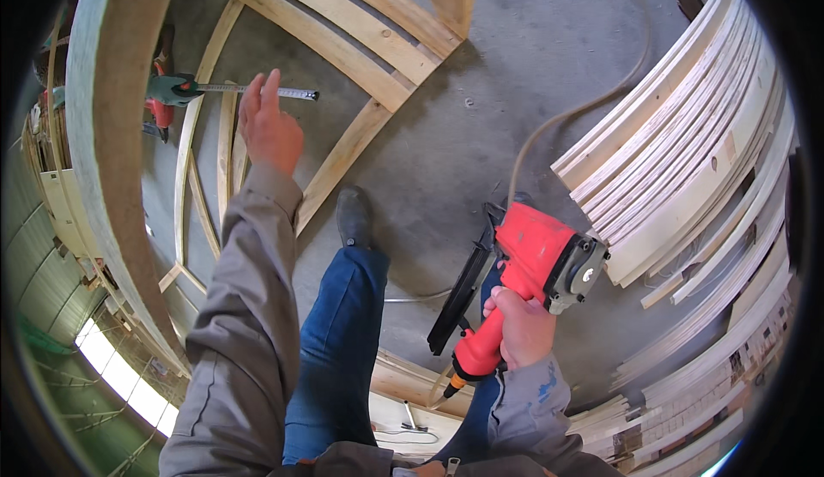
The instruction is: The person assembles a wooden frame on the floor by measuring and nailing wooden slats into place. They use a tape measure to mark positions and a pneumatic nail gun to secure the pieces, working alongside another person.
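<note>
Wooden board (124, 91) looms nearest, at left, beside a slatted frame (330, 44). The red nail gun (536, 250) sits right of the left shoe (354, 217), its handle wrapped by the right hand (525, 327) — best kept pointing clear of the foot, squeezed only once held square. The left hand (273, 138), fingers straight and gripping nothing I can see, hovers by a tape blade (297, 93) — touching or not, I cannot tell.

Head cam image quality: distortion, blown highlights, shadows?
Head view: heavy fisheye, black rim, stacked boards at right bow strongly; head view: the bright strip at lower left is blown out to white; head view: shadows on the grey floor are soft; head view: the red nail gun looks reasonably sharp.
</note>
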Action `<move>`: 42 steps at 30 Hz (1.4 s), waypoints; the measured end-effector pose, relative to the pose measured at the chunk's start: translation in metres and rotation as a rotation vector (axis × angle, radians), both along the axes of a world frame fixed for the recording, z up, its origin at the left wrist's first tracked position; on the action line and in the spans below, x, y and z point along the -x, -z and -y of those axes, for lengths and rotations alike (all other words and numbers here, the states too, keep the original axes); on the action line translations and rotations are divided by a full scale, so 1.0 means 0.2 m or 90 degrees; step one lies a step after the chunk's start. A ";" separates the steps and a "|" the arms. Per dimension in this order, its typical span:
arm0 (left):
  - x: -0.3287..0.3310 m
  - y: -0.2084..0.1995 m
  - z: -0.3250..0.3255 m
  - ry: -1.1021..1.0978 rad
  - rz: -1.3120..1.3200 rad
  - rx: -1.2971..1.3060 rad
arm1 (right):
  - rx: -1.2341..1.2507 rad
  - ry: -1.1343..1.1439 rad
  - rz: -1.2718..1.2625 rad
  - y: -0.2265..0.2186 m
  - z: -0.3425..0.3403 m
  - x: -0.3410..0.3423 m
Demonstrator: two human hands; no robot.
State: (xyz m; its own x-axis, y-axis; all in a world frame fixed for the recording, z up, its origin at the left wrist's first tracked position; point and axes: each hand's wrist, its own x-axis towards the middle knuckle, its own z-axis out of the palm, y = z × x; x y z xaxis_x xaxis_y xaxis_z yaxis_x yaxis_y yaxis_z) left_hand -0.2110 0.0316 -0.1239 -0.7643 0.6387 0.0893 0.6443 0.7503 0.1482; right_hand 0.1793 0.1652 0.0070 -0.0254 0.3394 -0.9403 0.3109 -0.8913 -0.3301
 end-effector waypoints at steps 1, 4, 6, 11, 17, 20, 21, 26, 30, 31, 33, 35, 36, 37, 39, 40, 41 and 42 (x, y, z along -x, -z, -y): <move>0.06 0.03 0.02 0.008 -0.007 0.052 | 0.008 -0.006 0.008 0.00 0.00 0.00; 0.18 0.15 0.10 0.028 -0.026 0.187 | 0.015 -0.001 0.011 0.00 0.00 0.00; 0.23 0.19 0.11 0.033 -0.039 0.247 | -0.001 0.006 0.005 -0.02 -0.02 0.03; 0.38 0.26 0.20 0.073 -0.025 0.342 | 0.028 0.010 0.018 -0.04 -0.02 0.01; 0.45 0.08 0.14 0.077 -0.059 0.325 | 0.026 0.007 0.031 -0.04 -0.02 -0.03; 0.42 0.04 0.15 0.072 -0.092 0.251 | 0.004 0.006 0.019 -0.05 -0.04 -0.01; 0.41 0.04 0.16 0.093 -0.100 0.225 | -0.003 0.005 0.014 -0.05 -0.05 0.00; 0.24 -0.12 0.14 0.096 -0.114 0.096 | 0.000 -0.010 0.017 -0.06 -0.06 -0.01; 0.05 -0.30 0.12 0.073 -0.068 -0.093 | 0.031 -0.012 0.025 -0.04 -0.06 -0.04; 0.02 -0.32 0.12 0.054 -0.045 -0.150 | 0.029 -0.006 0.022 -0.03 -0.05 -0.04; -0.07 -0.37 0.12 0.083 0.009 -0.186 | 0.027 0.004 0.017 -0.02 -0.05 -0.04; -0.22 -0.42 0.07 0.056 0.121 -0.227 | 0.023 -0.002 0.011 -0.03 -0.07 -0.02; -0.25 -0.39 0.08 0.048 0.154 -0.246 | 0.019 -0.004 0.009 -0.04 -0.08 -0.01; -0.31 -0.39 0.08 0.006 0.211 -0.260 | 0.019 -0.002 0.009 -0.04 -0.08 -0.01; -0.45 -0.40 0.04 -0.079 0.324 -0.282 | 0.021 0.002 0.007 -0.03 -0.08 -0.02; -0.51 -0.36 0.03 -0.117 0.412 -0.316 | 0.022 -0.003 -0.001 -0.03 -0.08 -0.03; -0.58 -0.32 0.03 -0.140 0.479 -0.290 | 0.023 -0.009 -0.010 -0.02 -0.07 -0.05; -0.64 -0.26 0.03 -0.162 0.544 -0.261 | 0.026 -0.015 -0.021 -0.01 -0.08 -0.06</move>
State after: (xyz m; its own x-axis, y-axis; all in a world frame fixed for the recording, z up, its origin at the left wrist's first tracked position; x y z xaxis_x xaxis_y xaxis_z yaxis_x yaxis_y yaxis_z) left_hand -0.0828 0.0262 -0.0710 -0.7852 0.4884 -0.3806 0.0241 0.6383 0.7694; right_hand 0.1919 0.1803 0.0090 -0.0640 0.3002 -0.9517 0.3217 -0.8966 -0.3044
